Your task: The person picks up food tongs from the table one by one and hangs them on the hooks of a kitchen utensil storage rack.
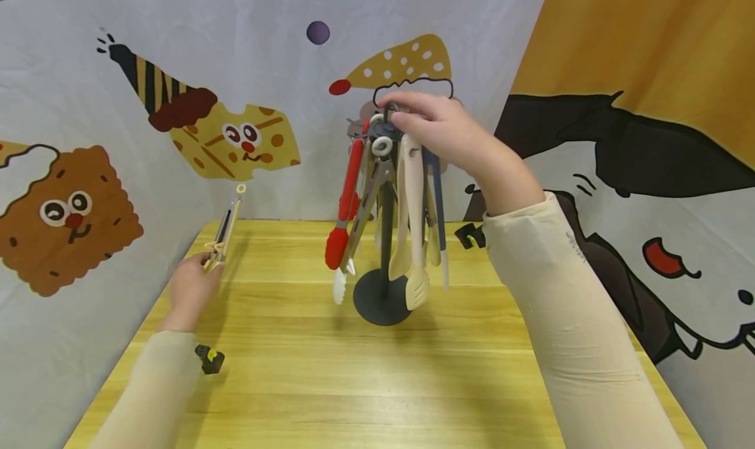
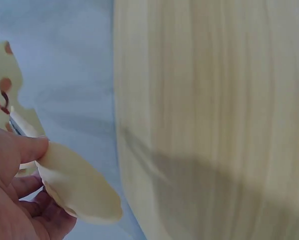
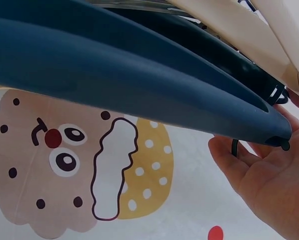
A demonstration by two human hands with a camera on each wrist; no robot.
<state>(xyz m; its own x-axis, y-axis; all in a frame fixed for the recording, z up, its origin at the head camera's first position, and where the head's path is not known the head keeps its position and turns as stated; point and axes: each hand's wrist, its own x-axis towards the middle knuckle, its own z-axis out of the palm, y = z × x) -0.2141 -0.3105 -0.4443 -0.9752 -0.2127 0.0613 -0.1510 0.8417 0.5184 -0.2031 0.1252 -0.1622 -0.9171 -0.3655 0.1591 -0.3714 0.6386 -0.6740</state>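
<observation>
My left hand [image 1: 194, 288] grips a pair of cream-coloured tongs [image 1: 227, 226] near their wide ends, over the left side of the table. The left wrist view shows thumb and fingers around one broad, rounded tong end [image 2: 82, 185]. At the centre stands a black utensil stand [image 1: 383, 301] with a round base. My right hand [image 1: 454, 131] holds its top, fingers about the dark loop there. Hanging from it are red-tipped tongs [image 1: 348, 203], a cream slotted utensil [image 1: 417, 285] and a blue-handled utensil [image 1: 438, 206]. In the right wrist view that blue handle [image 3: 139, 80] partly hides the fingers.
The wooden table [image 1: 283, 383] meets a white cartoon-printed cloth [image 1: 265, 49] at the back and sides. Small black wrist devices show at the left forearm and beside the right one. Several other utensils hang around the stand, partly hidden behind one another.
</observation>
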